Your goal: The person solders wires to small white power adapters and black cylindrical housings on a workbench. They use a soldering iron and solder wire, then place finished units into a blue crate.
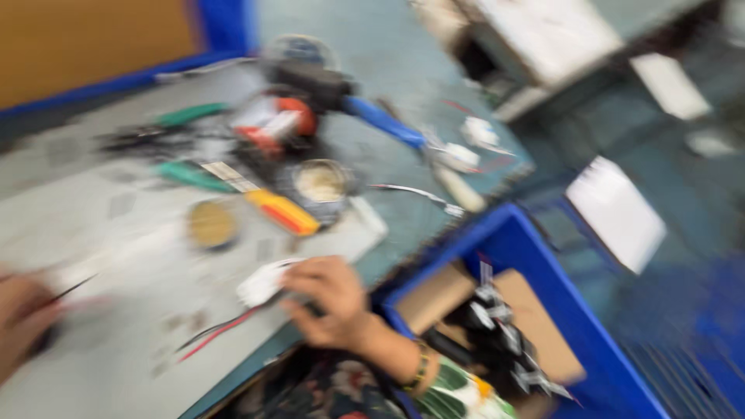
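Note:
The whole view is blurred by motion. My right hand (330, 301) rests on the grey work mat (116, 256) near the table's front edge, fingers curled on a small white connector (262, 283) with red and black wires (217, 332) trailing left. My left hand (17, 326) is at the left border, closed around a thin dark tool (71, 290) whose tip points right. A bracelet (421, 366) sits on my right wrist.
Behind my hands lie a yellow-and-orange handled tool (283, 211), two round tins (212, 223) (320, 181), green-handled pliers (186, 116), a red-and-white object (275, 124) and a blue-handled tool (384, 120). A blue bin (543, 271) with cardboard and dark clips stands at the right, below the table edge.

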